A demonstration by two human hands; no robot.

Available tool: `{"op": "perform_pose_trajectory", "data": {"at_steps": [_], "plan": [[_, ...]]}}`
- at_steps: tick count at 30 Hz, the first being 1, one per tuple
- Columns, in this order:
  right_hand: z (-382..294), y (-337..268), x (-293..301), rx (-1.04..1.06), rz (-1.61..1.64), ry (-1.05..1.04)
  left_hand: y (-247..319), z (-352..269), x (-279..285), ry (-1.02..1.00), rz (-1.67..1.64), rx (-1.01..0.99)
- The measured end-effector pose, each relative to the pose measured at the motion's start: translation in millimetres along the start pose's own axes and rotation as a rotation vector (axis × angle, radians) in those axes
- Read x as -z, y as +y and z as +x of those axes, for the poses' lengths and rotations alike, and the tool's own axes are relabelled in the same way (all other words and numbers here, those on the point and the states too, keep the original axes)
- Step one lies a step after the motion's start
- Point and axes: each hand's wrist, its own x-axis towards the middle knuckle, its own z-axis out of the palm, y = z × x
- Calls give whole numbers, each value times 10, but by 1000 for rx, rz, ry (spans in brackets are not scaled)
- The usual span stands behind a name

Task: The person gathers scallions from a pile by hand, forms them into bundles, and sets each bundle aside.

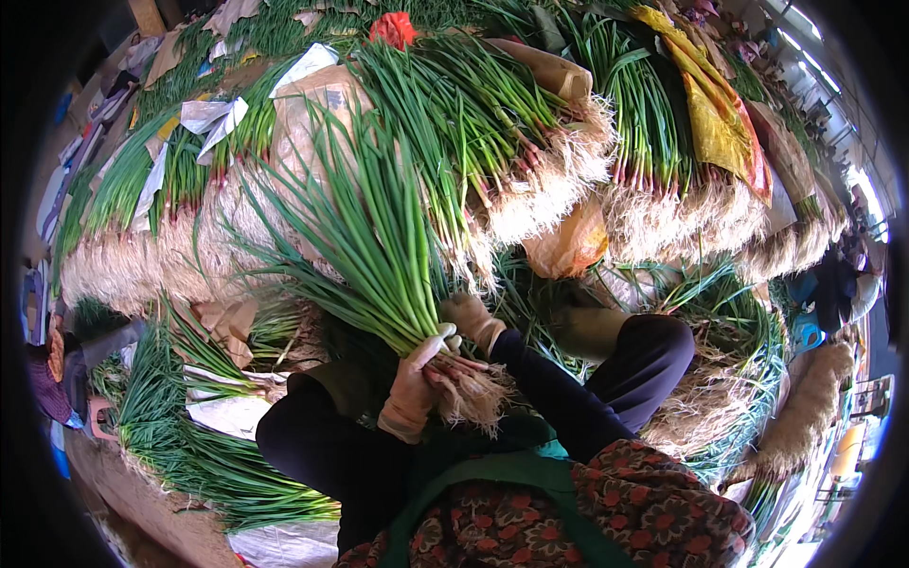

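My left hand (415, 387), in a pale glove, grips a thick bunch of green onions (387, 255) just above the reddish stem bases. The long green leaves fan out up and to the left, away from me. Pale stringy roots hang from the lower end of the bunch, toward my lap. Close beside the stems on their right is my right hand (472, 319), also gloved and slightly blurred. Its fingers are curled, and whether they hold anything cannot be made out.
Beyond my knees lies a long row of stacked green onions (490, 121), roots facing me. An orange plastic bag (568, 238) sits below it. More onions (234, 468) lie on my left and a root-covered heap (710, 405) on my right. People are at both edges.
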Motion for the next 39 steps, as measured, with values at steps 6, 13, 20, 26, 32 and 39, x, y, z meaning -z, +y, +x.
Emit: {"op": "perform_pose_trajectory", "data": {"at_steps": [6,13,20,26,32,39], "plan": [[-267,575,86,331,-388,-385,340,-53,-147,-7,-450,-81],[352,-176,424,-51,-538,156,265,88,27,-17,-478,-41],[-411,109,321,546,-67,-246,271,101,-63,-36,-217,102],[-214,30,639,227,136,-157,116,108,120,-6,-420,77],[507,21,682,-100,-452,247,354,-18,-237,-178,-723,25],[-64,-86,563,394,-920,71,265,13,-9,135,-435,53]]}}
